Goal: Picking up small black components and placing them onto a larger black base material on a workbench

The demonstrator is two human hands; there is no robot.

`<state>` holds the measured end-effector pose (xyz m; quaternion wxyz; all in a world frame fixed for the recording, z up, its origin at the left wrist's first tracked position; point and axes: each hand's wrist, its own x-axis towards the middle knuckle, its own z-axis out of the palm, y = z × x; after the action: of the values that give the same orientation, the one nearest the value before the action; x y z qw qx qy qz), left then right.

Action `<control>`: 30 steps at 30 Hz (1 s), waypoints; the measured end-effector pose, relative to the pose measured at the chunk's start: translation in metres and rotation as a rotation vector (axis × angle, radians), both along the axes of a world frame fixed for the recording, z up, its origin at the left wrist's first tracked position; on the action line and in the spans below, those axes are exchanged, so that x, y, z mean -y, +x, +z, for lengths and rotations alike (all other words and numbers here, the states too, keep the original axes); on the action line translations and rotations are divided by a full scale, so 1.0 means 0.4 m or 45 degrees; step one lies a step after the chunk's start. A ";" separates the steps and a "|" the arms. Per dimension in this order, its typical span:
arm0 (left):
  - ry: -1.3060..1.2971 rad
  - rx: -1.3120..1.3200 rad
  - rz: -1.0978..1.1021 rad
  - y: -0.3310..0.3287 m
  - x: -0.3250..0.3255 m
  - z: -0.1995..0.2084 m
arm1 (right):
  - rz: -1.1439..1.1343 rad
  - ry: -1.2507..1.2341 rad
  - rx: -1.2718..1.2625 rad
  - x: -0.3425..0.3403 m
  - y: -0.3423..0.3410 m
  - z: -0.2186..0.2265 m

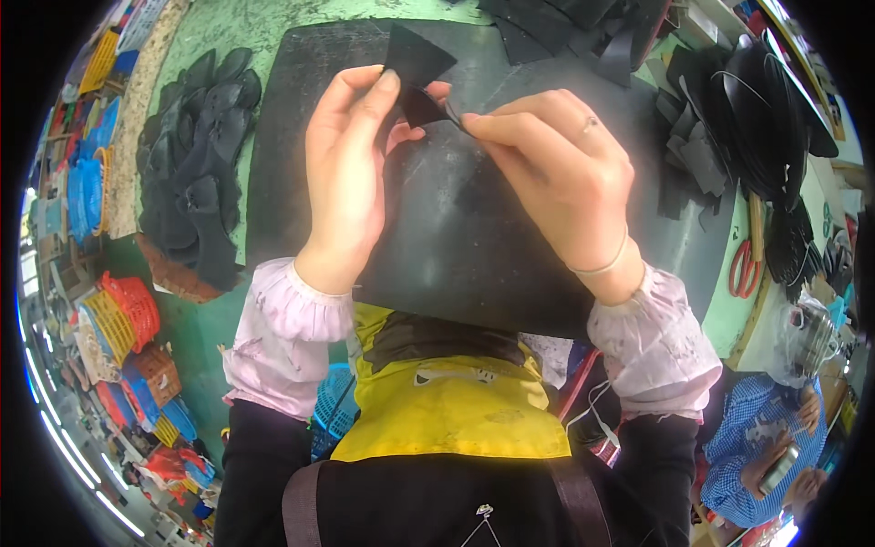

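Between my hands, over the far part of a dark work mat (428,228), is a thin black piece of sheet material (417,56), leather-like, with a pointed upper corner and a folded lower part. My left hand (351,137) pinches it between thumb and fingers. At the piece's lower right edge, the thumb and forefinger of my right hand (565,150) are closed on a narrow black strip or edge; whether it is separate from the piece I cannot tell. A ring and a wrist band show on the right hand.
A heap of black cut pieces (196,155) lies on the green table at left. More black sheets (583,32) lie at the far edge, with scraps (697,150) and black coils (756,118) at right. Red-handled scissors (746,269) rest near the right edge. Another person (761,447) sits lower right.
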<state>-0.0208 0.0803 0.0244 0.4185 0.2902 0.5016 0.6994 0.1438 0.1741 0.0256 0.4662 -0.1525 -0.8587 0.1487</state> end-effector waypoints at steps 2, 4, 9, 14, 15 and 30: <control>-0.051 0.125 0.069 0.004 -0.002 -0.007 | 0.017 0.018 0.003 -0.001 0.004 -0.009; -0.041 0.188 0.072 0.006 0.003 -0.006 | 0.058 0.052 -0.031 0.002 0.004 -0.011; 0.008 0.374 0.120 0.032 -0.024 0.000 | 0.089 0.092 -0.064 -0.006 0.006 -0.012; 0.185 0.196 0.165 0.045 -0.046 0.006 | 0.118 0.124 -0.145 -0.015 0.013 0.005; 0.182 0.179 0.179 0.043 -0.040 0.002 | 0.109 0.123 -0.127 -0.015 0.018 0.005; 0.062 -0.484 0.005 -0.045 -0.021 0.022 | 0.181 -0.007 0.053 0.014 0.043 0.040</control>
<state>-0.0386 0.0888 0.0330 0.3075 0.4261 0.5550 0.6448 0.1610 0.1683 0.0415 0.4361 -0.0954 -0.8764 0.1806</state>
